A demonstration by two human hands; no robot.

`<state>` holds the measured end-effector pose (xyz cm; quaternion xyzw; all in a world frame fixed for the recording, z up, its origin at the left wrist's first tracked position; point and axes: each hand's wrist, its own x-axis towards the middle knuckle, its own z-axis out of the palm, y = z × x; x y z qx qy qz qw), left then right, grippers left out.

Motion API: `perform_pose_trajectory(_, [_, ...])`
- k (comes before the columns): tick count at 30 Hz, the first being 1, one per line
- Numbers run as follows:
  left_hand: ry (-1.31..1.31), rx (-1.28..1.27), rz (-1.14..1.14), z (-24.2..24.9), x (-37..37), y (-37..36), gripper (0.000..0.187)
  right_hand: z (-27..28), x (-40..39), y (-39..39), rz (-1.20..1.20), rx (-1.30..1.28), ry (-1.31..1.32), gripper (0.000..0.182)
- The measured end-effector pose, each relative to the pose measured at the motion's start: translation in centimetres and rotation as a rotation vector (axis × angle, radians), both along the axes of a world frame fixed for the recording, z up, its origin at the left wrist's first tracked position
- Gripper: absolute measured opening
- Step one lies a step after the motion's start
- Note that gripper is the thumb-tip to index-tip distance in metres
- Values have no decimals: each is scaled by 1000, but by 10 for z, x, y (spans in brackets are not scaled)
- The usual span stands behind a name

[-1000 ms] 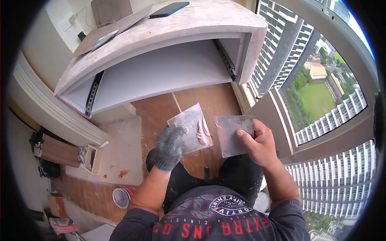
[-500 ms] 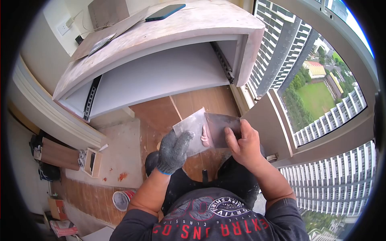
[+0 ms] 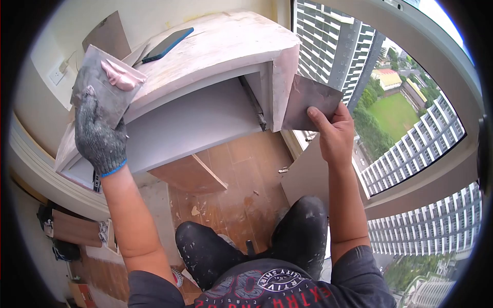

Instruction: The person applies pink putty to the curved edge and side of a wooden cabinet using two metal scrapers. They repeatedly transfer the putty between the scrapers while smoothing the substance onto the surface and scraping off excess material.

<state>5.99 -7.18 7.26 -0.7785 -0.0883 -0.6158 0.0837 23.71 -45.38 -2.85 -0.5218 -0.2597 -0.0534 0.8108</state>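
My left hand, in a grey knit glove with a blue cuff, is closed on a flat, smeared plate. A lump of pink putty sits near that plate's far edge. Bare, my right hand grips a thin dark scraper blade, thumb on its face. The blade is beside the right front corner of a pink-white, putty-coated cabinet and overlaps its side panel in this view. The cabinet's front is open, with a black drawer slide showing inside on the right.
A phone rests on the cabinet top, with a brown board leaning behind. Below the cabinet, a wooden panel stands over a wood floor with scattered scraps. A large window lies to the right, a wall socket at left.
My hands have moved apart and up from over my lap, the plate going left and the blade right to the cabinet's corner. The view has shifted too.
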Motion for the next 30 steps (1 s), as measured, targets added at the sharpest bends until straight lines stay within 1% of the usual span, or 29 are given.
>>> perform_pose_trajectory(1, [40, 217, 192, 15, 9, 4, 55, -4, 12, 4, -10, -11, -50, 28])
perform_pose_trajectory(2, [65, 249, 253, 26, 20, 7, 57, -6, 20, 8, -18, -23, -100, 28])
perform_pose_trajectory(4, [80, 247, 274, 36, 33, 11, 60, 0, 27, 16, -44, -38, -133, 26])
perform_pose_trajectory(8, [67, 81, 66, 34, 39, 20, 61, -1, 42, 24, -120, -132, -199, 25])
perform_pose_trajectory(9, [44, -1, -41, 31, 41, 19, 60, -1, 43, 26, -134, -151, -217, 25])
perform_pose_trajectory(11, [24, -71, -164, 28, 42, 21, 60, -1, 42, 29, -122, -132, -198, 25])
perform_pose_trajectory(12, [28, -57, -183, 28, 41, 23, 60, 0, 42, 31, -117, -122, -190, 24])
perform_pose_trajectory(14, [-8, -231, -382, 27, 41, 26, 62, -5, 46, 31, -139, -166, -223, 27])
perform_pose_trajectory(15, [-48, -420, -562, 27, 42, 27, 63, -9, 47, 31, -151, -188, -239, 29])
perform_pose_trajectory(17, [-58, -403, -545, 26, 43, 29, 65, -12, 49, 38, -170, -120, -247, 25])
perform_pose_trajectory(18, [-27, -198, -347, 25, 41, 31, 65, -13, 49, 41, -181, -86, -252, 23])
perform_pose_trajectory(20, [8, -19, -165, 25, 40, 37, 66, -14, 50, 41, -248, -136, -269, 24])
perform_pose_trajectory(21, [13, -44, -180, 26, 40, 40, 66, -14, 50, 41, -281, -162, -277, 24])
perform_pose_trajectory(23, [38, -3, -113, 25, 38, 43, 65, -12, 50, 42, -315, -182, -277, 24])
perform_pose_trajectory(24, [58, 65, -30, 26, 35, 35, 65, -11, 49, 42, -332, -191, -276, 24])
perform_pose_trajectory(26, [71, 29, -79, 24, 36, 34, 64, -13, 54, 42, -315, -175, -271, 23])
perform_pose_trajectory(27, [63, -75, -210, 22, 38, 39, 63, -14, 56, 41, -306, -166, -270, 23])
perform_pose_trajectory(30, [-23, -506, -621, 28, 38, 50, 62, -16, 59, 35, -327, -156, -270, 23])
